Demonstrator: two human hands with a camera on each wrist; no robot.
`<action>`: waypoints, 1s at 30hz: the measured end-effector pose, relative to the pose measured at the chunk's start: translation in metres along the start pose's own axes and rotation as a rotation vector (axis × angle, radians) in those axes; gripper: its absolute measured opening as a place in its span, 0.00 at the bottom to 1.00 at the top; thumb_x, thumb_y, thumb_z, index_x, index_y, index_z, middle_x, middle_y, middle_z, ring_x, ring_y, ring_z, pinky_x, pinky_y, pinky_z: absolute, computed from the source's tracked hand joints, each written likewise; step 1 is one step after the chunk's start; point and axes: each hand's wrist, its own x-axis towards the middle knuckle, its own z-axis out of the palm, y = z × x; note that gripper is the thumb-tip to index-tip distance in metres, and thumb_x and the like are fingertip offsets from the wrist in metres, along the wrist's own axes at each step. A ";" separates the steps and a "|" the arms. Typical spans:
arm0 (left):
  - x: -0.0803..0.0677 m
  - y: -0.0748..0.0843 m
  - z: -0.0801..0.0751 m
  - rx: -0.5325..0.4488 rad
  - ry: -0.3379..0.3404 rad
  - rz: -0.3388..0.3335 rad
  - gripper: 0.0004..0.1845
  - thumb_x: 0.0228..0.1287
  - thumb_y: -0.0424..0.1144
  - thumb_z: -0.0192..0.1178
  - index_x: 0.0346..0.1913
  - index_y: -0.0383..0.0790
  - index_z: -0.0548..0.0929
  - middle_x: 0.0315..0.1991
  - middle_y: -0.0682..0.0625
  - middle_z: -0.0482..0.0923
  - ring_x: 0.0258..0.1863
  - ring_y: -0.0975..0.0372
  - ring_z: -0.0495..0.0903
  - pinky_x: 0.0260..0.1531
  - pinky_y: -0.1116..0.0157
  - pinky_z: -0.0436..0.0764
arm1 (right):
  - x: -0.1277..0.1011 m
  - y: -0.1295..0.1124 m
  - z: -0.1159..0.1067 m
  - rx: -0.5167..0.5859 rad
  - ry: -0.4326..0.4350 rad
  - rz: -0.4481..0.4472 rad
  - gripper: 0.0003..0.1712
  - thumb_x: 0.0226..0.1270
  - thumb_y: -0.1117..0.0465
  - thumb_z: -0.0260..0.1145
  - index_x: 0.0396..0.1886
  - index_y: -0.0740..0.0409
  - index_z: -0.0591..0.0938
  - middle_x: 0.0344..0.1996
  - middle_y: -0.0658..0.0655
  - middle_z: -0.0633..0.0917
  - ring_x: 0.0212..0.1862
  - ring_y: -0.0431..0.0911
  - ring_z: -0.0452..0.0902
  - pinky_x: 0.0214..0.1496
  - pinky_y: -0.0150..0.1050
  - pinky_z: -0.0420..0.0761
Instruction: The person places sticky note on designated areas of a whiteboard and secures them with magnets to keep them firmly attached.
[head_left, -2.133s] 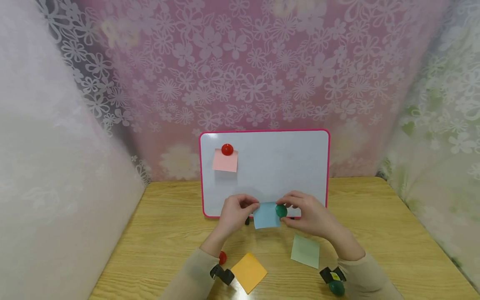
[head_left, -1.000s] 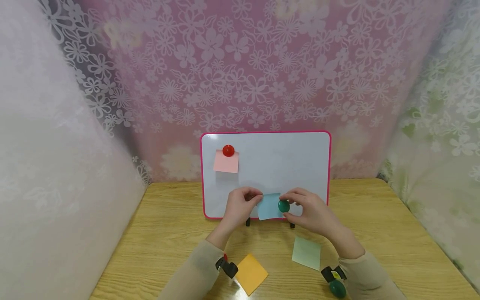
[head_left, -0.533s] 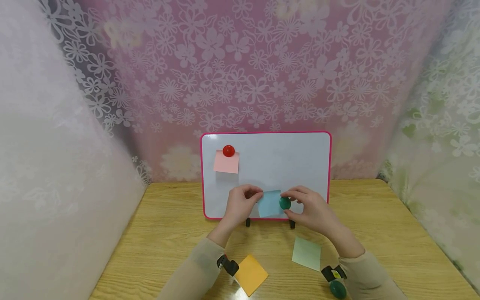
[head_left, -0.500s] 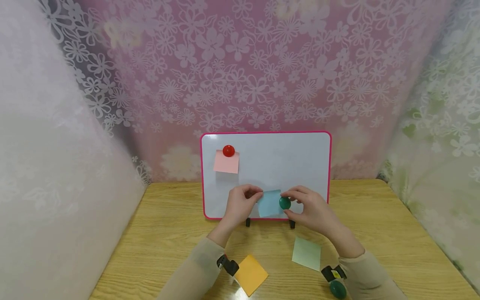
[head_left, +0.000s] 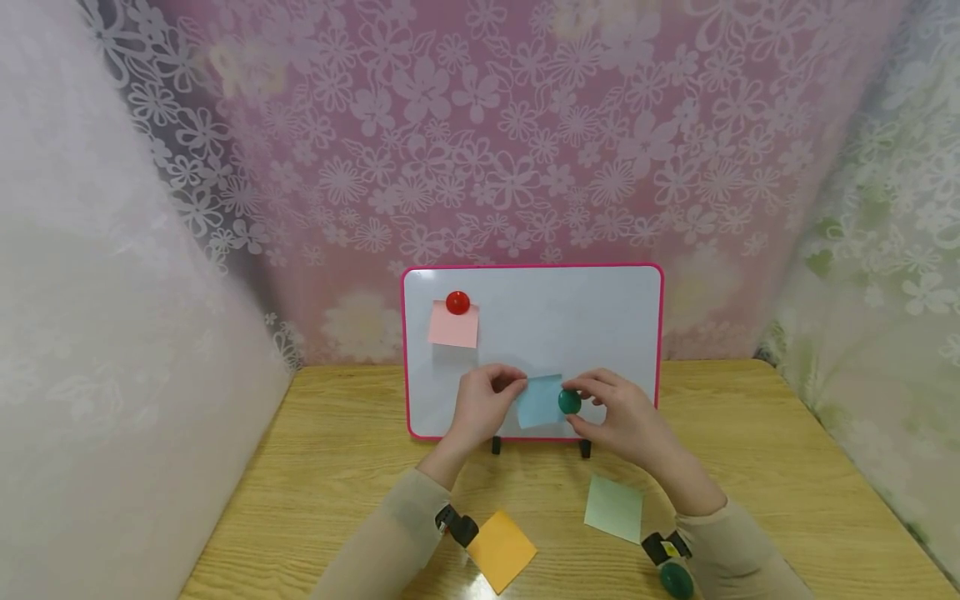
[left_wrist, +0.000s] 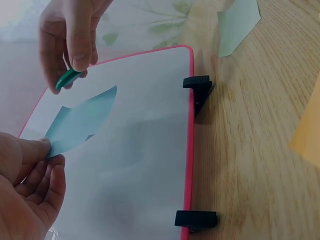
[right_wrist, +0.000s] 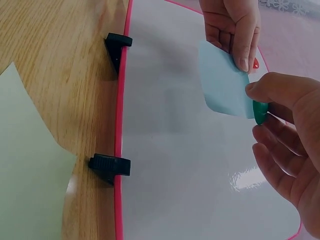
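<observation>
My left hand point(head_left: 482, 404) pinches a light blue sticky note point(head_left: 539, 402) by its upper left corner, thumb against fingers. The note hangs in front of the lower middle of a whiteboard point(head_left: 570, 325) with a pink frame. At the note's right side, my right hand point(head_left: 618, 412) grips a round green magnet point(head_left: 569, 402) between thumb and fingers. In the left wrist view the note point(left_wrist: 82, 122) curves slightly and stands off the board. A pink sticky note point(head_left: 453, 327) hangs at the board's upper left under a red magnet point(head_left: 457, 302).
On the wooden table point(head_left: 337, 467) lie an orange sticky note point(head_left: 502, 552) and a pale green one point(head_left: 613, 509). Another green magnet point(head_left: 677, 580) is by the right sleeve. Black stand feet point(head_left: 585, 448) hold the board's lower edge. Floral curtains point(head_left: 465, 150) enclose the back and sides.
Both hands have risen a little along the board, carrying the blue note and green magnet upward and slightly right. A red magnet on the table has become hidden behind the left forearm.
</observation>
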 end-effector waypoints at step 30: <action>0.013 0.009 0.007 0.002 0.018 0.015 0.05 0.75 0.37 0.70 0.46 0.41 0.92 0.39 0.54 0.88 0.37 0.62 0.81 0.39 0.66 0.82 | 0.003 0.003 0.007 -0.011 0.093 0.058 0.27 0.54 0.69 0.86 0.54 0.65 0.87 0.49 0.59 0.85 0.43 0.56 0.87 0.41 0.52 0.90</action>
